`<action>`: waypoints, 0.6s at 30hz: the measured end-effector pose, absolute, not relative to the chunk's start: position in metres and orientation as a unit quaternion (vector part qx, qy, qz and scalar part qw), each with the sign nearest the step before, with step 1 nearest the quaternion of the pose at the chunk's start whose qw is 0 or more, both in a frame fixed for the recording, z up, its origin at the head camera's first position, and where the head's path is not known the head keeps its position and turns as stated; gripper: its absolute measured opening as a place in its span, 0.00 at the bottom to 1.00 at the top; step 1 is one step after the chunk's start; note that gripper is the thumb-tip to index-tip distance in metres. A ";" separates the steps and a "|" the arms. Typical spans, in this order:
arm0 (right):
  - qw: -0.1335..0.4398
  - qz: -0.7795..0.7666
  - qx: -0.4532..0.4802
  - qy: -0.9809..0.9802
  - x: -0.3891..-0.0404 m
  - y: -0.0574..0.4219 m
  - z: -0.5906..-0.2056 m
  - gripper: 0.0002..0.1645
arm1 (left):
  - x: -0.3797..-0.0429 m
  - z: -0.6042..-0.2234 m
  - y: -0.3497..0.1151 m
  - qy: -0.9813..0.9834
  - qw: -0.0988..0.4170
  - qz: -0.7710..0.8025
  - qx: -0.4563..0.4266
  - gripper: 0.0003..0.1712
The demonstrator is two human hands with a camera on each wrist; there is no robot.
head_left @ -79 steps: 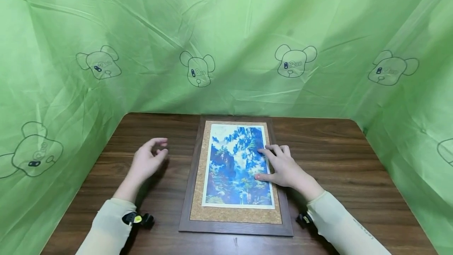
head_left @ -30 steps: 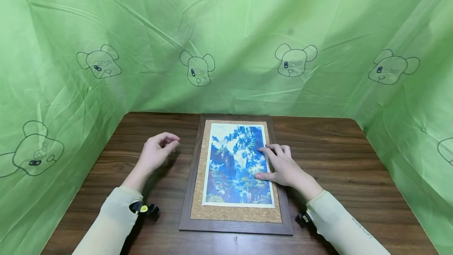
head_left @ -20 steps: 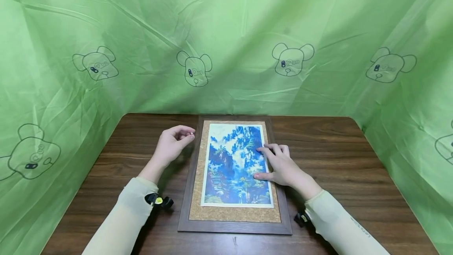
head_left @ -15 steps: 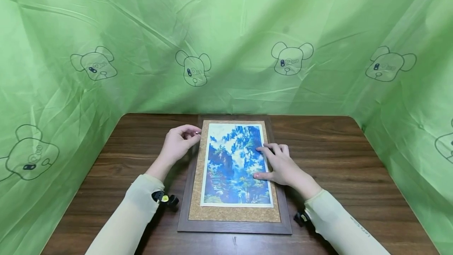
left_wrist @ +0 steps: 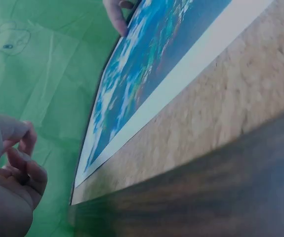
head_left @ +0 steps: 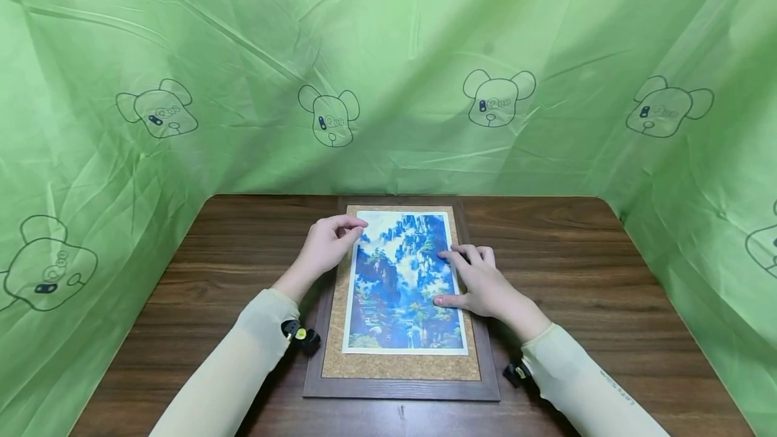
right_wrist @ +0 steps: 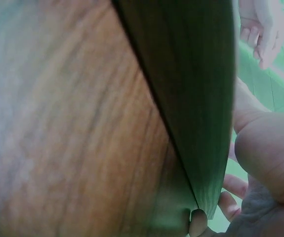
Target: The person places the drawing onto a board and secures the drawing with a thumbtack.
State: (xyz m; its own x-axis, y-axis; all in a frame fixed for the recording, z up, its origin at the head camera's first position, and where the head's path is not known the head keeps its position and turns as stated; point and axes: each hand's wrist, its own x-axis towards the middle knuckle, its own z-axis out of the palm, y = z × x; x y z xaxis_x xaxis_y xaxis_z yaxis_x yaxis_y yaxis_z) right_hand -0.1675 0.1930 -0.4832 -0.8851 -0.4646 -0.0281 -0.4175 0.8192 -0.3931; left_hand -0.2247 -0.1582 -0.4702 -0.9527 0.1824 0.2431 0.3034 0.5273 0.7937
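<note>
A blue landscape print [head_left: 403,282] with a white border lies on a cork board [head_left: 400,367] in a dark wooden frame [head_left: 403,390]. My left hand [head_left: 330,240] is over the print's upper left corner, thumb and forefinger pinched together. Whatever they pinch is too small to make out now; a tiny pale thing showed at these fingertips moments before. In the left wrist view, the fingers of my left hand [left_wrist: 13,173] are curled, off the board. My right hand [head_left: 482,282] rests on the print's right edge, fingers and thumb spread, holding it flat.
The framed board lies on a brown wood-grain table [head_left: 564,255], reaching close to its back edge. Green cloth [head_left: 388,73] printed with bear heads hangs behind and at both sides. Each wrist carries a small black camera, such as the left wrist camera [head_left: 300,336].
My left hand has moved right and slightly away from me, from above the bare table to the print's upper left corner, its fingers closing together. The right hand has stayed in place.
</note>
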 end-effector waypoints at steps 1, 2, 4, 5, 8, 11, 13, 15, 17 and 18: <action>0.061 -0.192 -0.232 0.952 -0.167 0.193 -0.483 0.54 | -0.227 -0.471 -0.156 -0.869 0.063 -0.469 -0.144 0.10; 0.061 -0.192 -0.232 0.952 -0.167 0.193 -0.483 0.54 | -0.229 -0.471 -0.154 -0.867 0.063 -0.472 -0.147 0.10; 0.060 -0.192 -0.232 0.952 -0.167 0.193 -0.483 0.54 | -0.233 -0.472 -0.149 -0.864 0.068 -0.477 -0.148 0.09; 0.060 -0.192 -0.232 0.952 -0.167 0.193 -0.483 0.54 | -0.235 -0.471 -0.147 -0.864 0.070 -0.477 -0.146 0.08; 0.060 -0.192 -0.232 0.952 -0.167 0.194 -0.484 0.54 | -0.241 -0.469 -0.139 -0.864 0.066 -0.481 -0.134 0.08; 0.061 -0.194 -0.232 0.951 -0.168 0.194 -0.484 0.54 | -0.248 -0.468 -0.133 -0.863 0.057 -0.486 -0.127 0.09; 0.062 -0.194 -0.233 0.951 -0.169 0.194 -0.485 0.54 | -0.251 -0.467 -0.130 -0.861 0.055 -0.489 -0.126 0.10; 0.062 -0.193 -0.234 0.951 -0.169 0.194 -0.485 0.54 | -0.254 -0.467 -0.126 -0.861 0.055 -0.489 -0.127 0.10; 0.061 -0.192 -0.235 0.951 -0.170 0.195 -0.486 0.54 | -0.257 -0.467 -0.122 -0.861 0.055 -0.488 -0.130 0.10; 0.060 -0.193 -0.235 0.951 -0.170 0.195 -0.486 0.54 | -0.259 -0.467 -0.120 -0.862 0.054 -0.487 -0.131 0.10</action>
